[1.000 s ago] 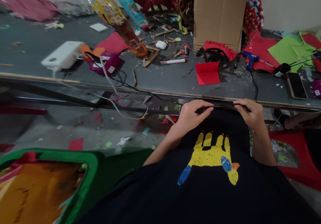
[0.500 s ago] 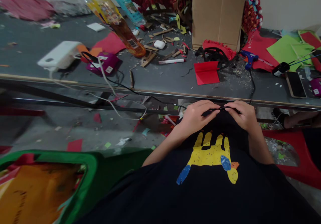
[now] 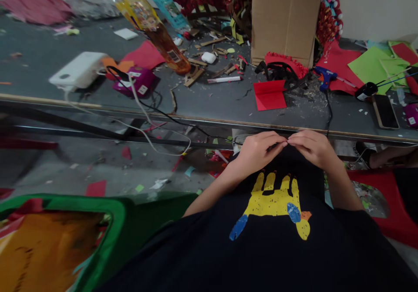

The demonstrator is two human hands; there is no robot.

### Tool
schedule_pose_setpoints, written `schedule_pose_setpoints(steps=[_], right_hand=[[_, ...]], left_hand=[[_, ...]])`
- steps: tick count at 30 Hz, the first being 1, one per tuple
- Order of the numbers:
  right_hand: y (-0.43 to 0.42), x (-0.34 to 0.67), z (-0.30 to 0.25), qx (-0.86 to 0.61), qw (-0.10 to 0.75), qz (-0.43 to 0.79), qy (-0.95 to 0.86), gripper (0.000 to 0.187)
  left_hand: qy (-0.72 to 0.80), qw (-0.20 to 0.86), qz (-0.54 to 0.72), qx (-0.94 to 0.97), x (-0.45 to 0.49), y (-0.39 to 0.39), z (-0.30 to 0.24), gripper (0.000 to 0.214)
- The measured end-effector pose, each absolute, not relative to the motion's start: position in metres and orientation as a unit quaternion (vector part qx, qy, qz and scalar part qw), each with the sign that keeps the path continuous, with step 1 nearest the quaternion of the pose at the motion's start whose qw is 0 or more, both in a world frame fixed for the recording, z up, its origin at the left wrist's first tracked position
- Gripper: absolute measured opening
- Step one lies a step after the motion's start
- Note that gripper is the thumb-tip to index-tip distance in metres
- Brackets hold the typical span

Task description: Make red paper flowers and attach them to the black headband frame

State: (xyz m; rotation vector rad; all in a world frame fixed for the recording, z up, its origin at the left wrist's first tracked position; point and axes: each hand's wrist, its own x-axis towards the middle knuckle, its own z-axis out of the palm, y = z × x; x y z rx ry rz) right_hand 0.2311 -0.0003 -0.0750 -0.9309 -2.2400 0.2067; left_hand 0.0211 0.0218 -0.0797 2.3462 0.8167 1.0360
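Observation:
At the table's front edge, low over my dark shirt, my left hand (image 3: 259,150) is closed in a pinch. A thin black cable (image 3: 183,121) runs from the purple box (image 3: 139,82) on the table down into this hand. My right hand (image 3: 310,149) is pinched too, its fingertips meeting those of the left hand. The cable's end between the fingertips is mostly hidden by the fingers.
On the grey table (image 3: 215,104) lie a white power bank-like box (image 3: 78,69), a tilted bottle (image 3: 160,37), a red folded paper (image 3: 269,96), a blue glue gun (image 3: 325,78) and a phone (image 3: 385,111). A green bin (image 3: 126,222) stands at lower left; a cardboard box (image 3: 284,19) stands behind.
My fingertips have come together, covering the black piece that showed between them before. My right hand has turned slightly, its forearm swinging a little outward.

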Motion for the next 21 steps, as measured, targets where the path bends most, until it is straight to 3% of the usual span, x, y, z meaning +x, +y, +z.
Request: schedule_pose_setpoints(steps=[3,12,21], right_hand=[[0.005,0.235,-0.071,-0.349,0.304,0.080,-0.883,0.023],[0.020,0.235,-0.068,-0.346,0.288,0.098,-0.888,0.011],[0.023,0.233,-0.073,-0.373,0.323,0.106,-0.863,0.013]], left_hand=[[0.298,0.200,0.369,0.857,0.021,0.025,-0.079,0.021],[0.310,0.173,0.375,0.856,0.019,0.032,-0.080,0.022],[0.302,0.159,0.374,0.862,0.016,0.036,-0.078,0.022]])
